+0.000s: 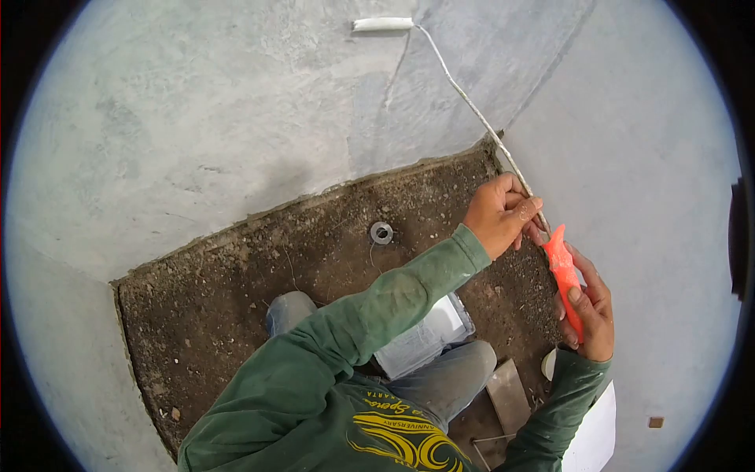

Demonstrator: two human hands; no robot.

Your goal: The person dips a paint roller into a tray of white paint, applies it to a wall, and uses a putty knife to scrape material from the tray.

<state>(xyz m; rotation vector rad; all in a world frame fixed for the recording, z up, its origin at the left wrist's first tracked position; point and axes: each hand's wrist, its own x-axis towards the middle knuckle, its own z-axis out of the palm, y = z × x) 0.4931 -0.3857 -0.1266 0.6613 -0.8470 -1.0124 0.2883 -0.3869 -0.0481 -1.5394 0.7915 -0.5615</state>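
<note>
A paint roller with a long thin rod runs diagonally across the upper right of the head view. Its white roller sleeve (383, 24) is up against the grey wall. My right hand (594, 307) is wrapped around the orange handle (563, 275), thumb lying along it. Just above the handle, my left hand (506, 214) pinches the white-smeared rod (468, 98) between thumb and fingers. Below my left forearm, a tray (417, 346) with white in it sits between my knees, partly hidden by the sleeve.
Grey walls (197, 118) meet rough dark soil (220, 315). A small grey ring-shaped roll (381, 233) lies on the ground ahead. Near my right knee are a flat board (509, 396), a white cup-like thing (548, 364) and a white sheet (594, 433).
</note>
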